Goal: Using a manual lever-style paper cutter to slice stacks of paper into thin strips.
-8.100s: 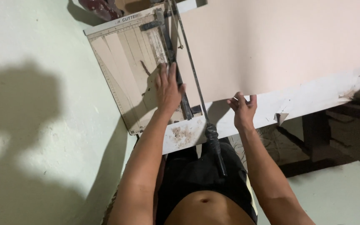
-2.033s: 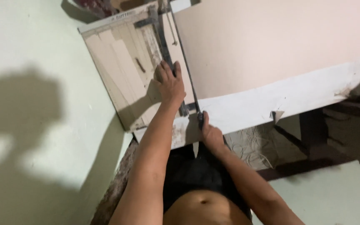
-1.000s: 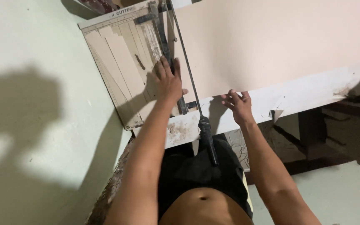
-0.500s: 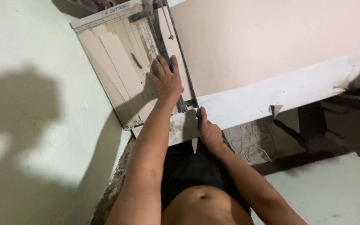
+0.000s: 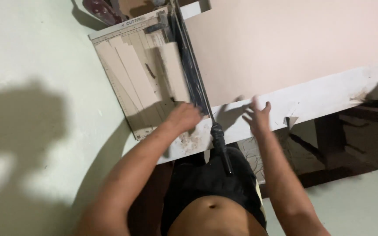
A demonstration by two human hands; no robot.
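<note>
Head view, looking down. Paper cutter (image 5: 127,74) flat on the near-left corner of the white table (image 5: 329,91), cut strips (image 5: 143,81) lying loose on its board. Blade arm (image 5: 189,65) down along the board's right edge, black handle (image 5: 220,142) sticking out past the table edge toward the body. Large pinkish sheet (image 5: 285,43) lying to the right of the blade arm, left edge apparently tucked under it; exact overlap not resolvable. Left hand (image 5: 184,119) on the near corner of the board, just beside the blade arm; motion-blurred, so spread or curled fingers cannot be told, nothing seen held in it. Right hand (image 5: 258,114) empty, fingers spread wide, hovering over the near edge of the sheet and the table rim, apart from the handle. Dark red object (image 5: 101,8) beyond the cutter, partly out of frame. Judgement on doing this step well: square the sheet against the board's ruled edge before any pressure on the handle; press down flat with the left palm well left of the blade line, fingertips kept off the cutting edge; take the handle with a full grip, not fingertips; clear loose strips from the board to avoid a skewed cut. Risk: sheet creeping sideways if held only at the near corner.
</note>
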